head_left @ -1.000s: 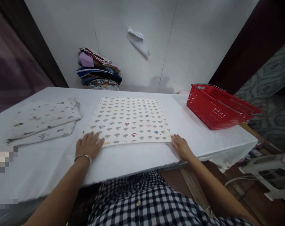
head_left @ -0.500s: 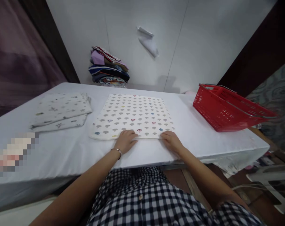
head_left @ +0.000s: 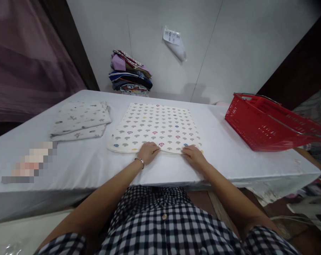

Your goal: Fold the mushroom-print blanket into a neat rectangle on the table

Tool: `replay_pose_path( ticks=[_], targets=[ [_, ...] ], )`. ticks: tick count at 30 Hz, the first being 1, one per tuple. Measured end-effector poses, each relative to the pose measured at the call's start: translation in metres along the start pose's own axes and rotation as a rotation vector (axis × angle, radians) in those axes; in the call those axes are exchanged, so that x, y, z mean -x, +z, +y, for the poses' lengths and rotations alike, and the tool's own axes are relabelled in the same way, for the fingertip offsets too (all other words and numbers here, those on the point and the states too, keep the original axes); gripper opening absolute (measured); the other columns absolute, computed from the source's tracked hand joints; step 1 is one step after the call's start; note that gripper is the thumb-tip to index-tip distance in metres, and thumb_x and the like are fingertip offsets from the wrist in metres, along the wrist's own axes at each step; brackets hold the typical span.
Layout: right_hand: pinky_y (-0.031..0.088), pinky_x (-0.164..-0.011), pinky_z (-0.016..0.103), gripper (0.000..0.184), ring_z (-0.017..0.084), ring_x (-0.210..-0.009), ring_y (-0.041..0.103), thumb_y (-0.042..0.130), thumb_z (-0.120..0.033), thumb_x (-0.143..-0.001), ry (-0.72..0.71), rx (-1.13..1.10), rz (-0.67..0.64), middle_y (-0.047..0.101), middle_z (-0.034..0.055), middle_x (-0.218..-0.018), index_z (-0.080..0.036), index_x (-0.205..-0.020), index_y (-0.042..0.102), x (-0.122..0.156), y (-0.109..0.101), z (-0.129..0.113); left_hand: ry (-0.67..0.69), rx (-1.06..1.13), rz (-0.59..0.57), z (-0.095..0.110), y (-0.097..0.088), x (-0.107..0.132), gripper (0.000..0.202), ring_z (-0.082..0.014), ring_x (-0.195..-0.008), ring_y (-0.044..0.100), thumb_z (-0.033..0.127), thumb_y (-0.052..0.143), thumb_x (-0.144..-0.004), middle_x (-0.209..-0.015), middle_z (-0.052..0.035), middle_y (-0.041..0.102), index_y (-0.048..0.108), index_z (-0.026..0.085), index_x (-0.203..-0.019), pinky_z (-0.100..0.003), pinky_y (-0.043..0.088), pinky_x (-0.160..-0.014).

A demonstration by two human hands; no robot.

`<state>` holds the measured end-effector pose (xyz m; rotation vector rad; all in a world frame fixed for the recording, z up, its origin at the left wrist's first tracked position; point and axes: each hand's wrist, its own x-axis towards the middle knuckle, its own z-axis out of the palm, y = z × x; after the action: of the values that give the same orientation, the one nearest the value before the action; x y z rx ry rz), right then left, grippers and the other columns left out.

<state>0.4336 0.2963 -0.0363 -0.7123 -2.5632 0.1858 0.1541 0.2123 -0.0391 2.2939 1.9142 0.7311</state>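
Note:
A white cloth (head_left: 160,124) printed with small grey, red and blue mushrooms lies folded into a rough rectangle on the table in front of me. My left hand (head_left: 149,152) grips its near edge around the middle, fingers curled over the fabric. Farther right along that same edge, my right hand (head_left: 194,156) also pinches the cloth, close to its right corner. Between the two hands the edge bends slightly. To the left rests another folded cloth (head_left: 82,118), pale with a plant print, which neither hand touches.
A red plastic basket (head_left: 258,127) with metal handles stands at the table's right side. Against the wall at the back is a stack of folded fabrics (head_left: 131,76). A blurred-out item (head_left: 30,163) lies front left on the white tablecloth (head_left: 78,166). A paper note (head_left: 173,39) hangs on the wall.
The view has shifted, so everything appears farther right. Both hands stay at the cloth's near edge, which now bends a little between them. The wall note shows more of its front.

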Motion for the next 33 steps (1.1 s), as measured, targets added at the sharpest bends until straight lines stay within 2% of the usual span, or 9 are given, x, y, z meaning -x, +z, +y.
replay_pose_path(
  ticks=[5, 13, 19, 22, 25, 33],
  targets=[
    [0.045, -0.084, 0.037, 0.025, 0.021, -0.095, 0.055, 0.044, -0.026, -0.091, 0.076, 0.045, 0.103, 0.065, 0.0076, -0.101, -0.023, -0.097, 0.067, -0.003, 0.006, -0.001, 0.021, 0.049, 0.038, 0.007, 0.0, 0.0, 0.018, -0.015, -0.087, 0.054, 0.021, 0.047, -0.087, -0.091, -0.0017, 0.064, 0.065, 0.021, -0.085, -0.03, 0.041, -0.079],
    [0.044, -0.081, 0.036, 0.023, 0.021, -0.089, 0.055, 0.045, -0.02, -0.089, -0.013, 0.095, 0.027, 0.065, 0.0088, -0.095, -0.019, -0.092, 0.068, -0.003, 0.005, -0.008, 0.145, -0.255, -0.046, 0.016, -0.003, 0.004, 0.016, -0.0206, -0.09, 0.053, 0.017, 0.047, -0.086, -0.091, -0.006, 0.063, 0.063, 0.018, -0.084, -0.035, 0.039, -0.079],
    [0.043, -0.079, 0.035, 0.026, 0.021, -0.087, 0.053, 0.042, -0.021, -0.091, 0.024, 0.139, 0.129, 0.065, 0.0092, -0.095, -0.019, -0.091, 0.068, -0.006, 0.005, -0.007, 0.105, -0.357, -0.061, 0.021, -0.007, 0.001, 0.019, -0.0208, -0.088, 0.053, 0.014, 0.043, -0.086, -0.091, -0.0074, 0.062, 0.062, 0.016, -0.086, -0.035, 0.039, -0.076],
    [0.042, -0.079, 0.036, 0.026, 0.021, -0.087, 0.053, 0.042, -0.019, -0.091, -0.003, 0.152, 0.074, 0.065, 0.0093, -0.094, -0.02, -0.092, 0.068, -0.006, 0.009, -0.004, 0.13, -0.369, -0.101, 0.021, -0.006, 0.0, 0.019, -0.0211, -0.088, 0.053, 0.011, 0.044, -0.085, -0.092, -0.0081, 0.062, 0.062, 0.016, -0.083, -0.035, 0.039, -0.076],
    [0.042, -0.08, 0.036, 0.026, 0.021, -0.088, 0.053, 0.042, -0.018, -0.09, -0.04, 0.145, 0.007, 0.065, 0.0088, -0.092, -0.019, -0.092, 0.068, -0.005, 0.011, -0.003, 0.148, -0.352, -0.093, 0.022, -0.006, 0.002, 0.019, -0.0216, -0.09, 0.053, 0.011, 0.045, -0.084, -0.091, -0.009, 0.062, 0.062, 0.016, -0.08, -0.036, 0.04, -0.076],
    [0.043, -0.08, 0.035, 0.026, 0.02, -0.09, 0.053, 0.043, -0.017, -0.089, -0.088, 0.106, -0.081, 0.064, 0.0084, -0.097, -0.02, -0.094, 0.068, -0.007, 0.001, -0.003, 0.14, -0.298, -0.069, 0.026, -0.01, 0.006, 0.021, -0.0221, -0.092, 0.053, 0.012, 0.043, -0.084, -0.088, -0.0095, 0.061, 0.064, 0.016, -0.08, -0.037, 0.04, -0.077]
  ],
)
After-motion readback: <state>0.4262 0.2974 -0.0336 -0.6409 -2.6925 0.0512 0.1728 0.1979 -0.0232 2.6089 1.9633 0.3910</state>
